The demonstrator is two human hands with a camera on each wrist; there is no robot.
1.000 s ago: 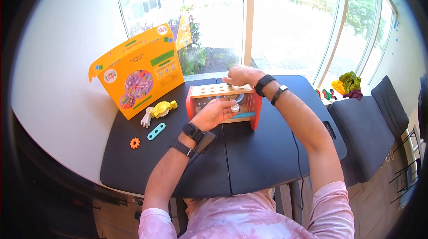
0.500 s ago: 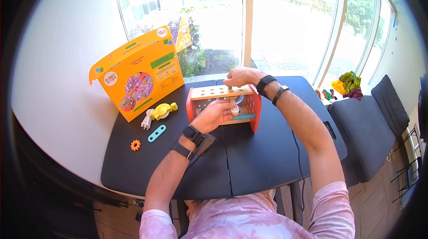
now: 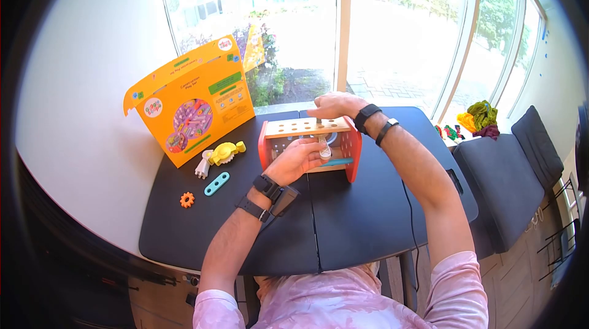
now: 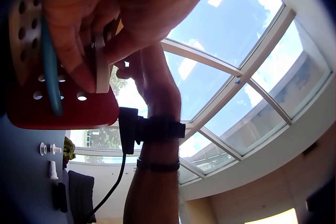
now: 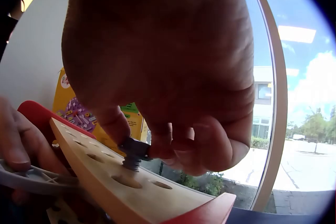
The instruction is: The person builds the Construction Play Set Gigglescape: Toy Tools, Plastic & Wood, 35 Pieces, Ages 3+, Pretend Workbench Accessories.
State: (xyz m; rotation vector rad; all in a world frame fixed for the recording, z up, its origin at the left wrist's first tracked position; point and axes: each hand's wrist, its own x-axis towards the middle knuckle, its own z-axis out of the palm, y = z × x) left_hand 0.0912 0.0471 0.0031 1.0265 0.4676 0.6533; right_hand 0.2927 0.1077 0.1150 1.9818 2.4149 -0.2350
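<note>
At the far middle of the table stands a toy workbench with red side panels [image 3: 352, 163] and a wooden top [image 3: 285, 126] full of holes. My right hand [image 3: 334, 105] is above that top, pinching the head of a grey threaded toy bolt [image 5: 131, 163] between thumb and fingers. The bolt's thread points down over one of the holes. My left hand [image 3: 297, 160] is under the front edge of the top, gripping a pale grey flat plastic piece [image 5: 37, 178] that looks like a toy wrench. In the left wrist view my fingers partly hide this pale piece [image 4: 102, 69].
Left of the workbench lie a yellow toy saw [image 3: 226, 152], a white toy piece [image 3: 202, 164], a teal strip with holes [image 3: 216, 183] and an orange gear [image 3: 186, 199]. An orange box [image 3: 202, 92] stands behind them. Small white bolts [image 4: 53, 170] lie right of the workbench.
The pale piece in my left hand has tilted a little, its rounded end shifting slightly. My right hand stays at the bolt, with only slight movement.
</note>
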